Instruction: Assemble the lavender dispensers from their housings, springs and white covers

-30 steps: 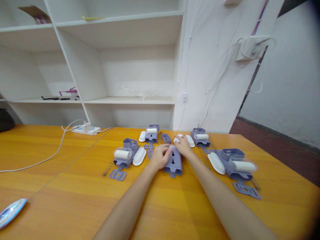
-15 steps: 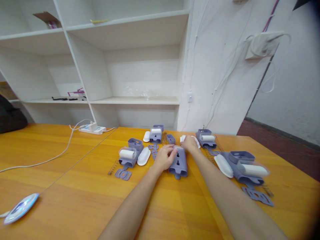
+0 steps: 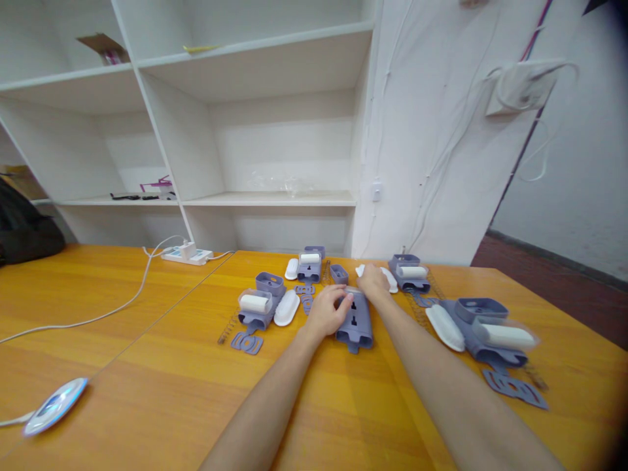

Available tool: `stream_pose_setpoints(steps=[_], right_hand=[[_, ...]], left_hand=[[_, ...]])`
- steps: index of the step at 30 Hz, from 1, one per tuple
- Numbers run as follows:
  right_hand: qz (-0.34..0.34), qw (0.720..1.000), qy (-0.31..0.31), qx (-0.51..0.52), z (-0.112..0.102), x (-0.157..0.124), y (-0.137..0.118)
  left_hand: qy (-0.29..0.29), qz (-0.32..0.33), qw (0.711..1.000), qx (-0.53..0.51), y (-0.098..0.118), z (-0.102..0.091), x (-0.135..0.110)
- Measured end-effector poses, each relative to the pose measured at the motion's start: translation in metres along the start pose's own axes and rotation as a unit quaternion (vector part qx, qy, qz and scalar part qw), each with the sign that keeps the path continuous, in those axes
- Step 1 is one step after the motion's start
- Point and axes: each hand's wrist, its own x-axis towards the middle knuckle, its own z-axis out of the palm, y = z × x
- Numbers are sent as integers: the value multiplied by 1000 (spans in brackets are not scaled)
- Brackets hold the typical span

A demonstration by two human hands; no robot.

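purple-grey slotted plastic housing (image 3: pixel 354 320), head view: flat on orange wooden table (image 3: pixel 147 366), mid-table, slotted face up, narrow tabbed end toward the body, far end under the hands.

left hand (image 3: pixel 330 312): clasped on the housing's left edge, fingers curled onto the upper face, thumb laid across near the top slot. firm grasp.

right hand (image 3: pixel 373 281): knuckles up at the housing's far end, fingers bent down and hidden behind the knuckles. touching that end; cannot tell whether gripping or only resting. small white oval cap (image 3: pixel 391 280) just beside it on the right, partly covered.

left of the hands: second housing carrying a white roller (image 3: pixel 255 303), another white oval cover (image 3: pixel 287 307) touching its right side, flat purple gasket piece (image 3: pixel 246 343) in front, thin metal spring (image 3: pixel 224 329) just beside.

back row near the wall: back-left roller set (image 3: pixel 310 263), back-right roller set (image 3: pixel 409 271).

far right, blurred: right roller set (image 3: pixel 490 333), white lid (image 3: pixel 444 327) on its left, flat purple cut-out (image 3: pixel 515 387) in front.

table's left half: white power strip (image 3: pixel 189 254) with white cable (image 3: pixel 88 320), blue-white oval device (image 3: pixel 53 405) near the front edge.

behind: white open shelving (image 3: pixel 275 196).
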Motion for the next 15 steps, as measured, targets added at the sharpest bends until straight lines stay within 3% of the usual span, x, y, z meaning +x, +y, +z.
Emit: stream_pose_setpoints(steps=[8,15], right_hand=[[-54,998,43,12,-31,-25,1],[-242,959,149,-16,-38,-94,16]], left_hand=[[-14,-2,1000,3,-4,2,0],[-37,37,999,-9,0,3,0]])
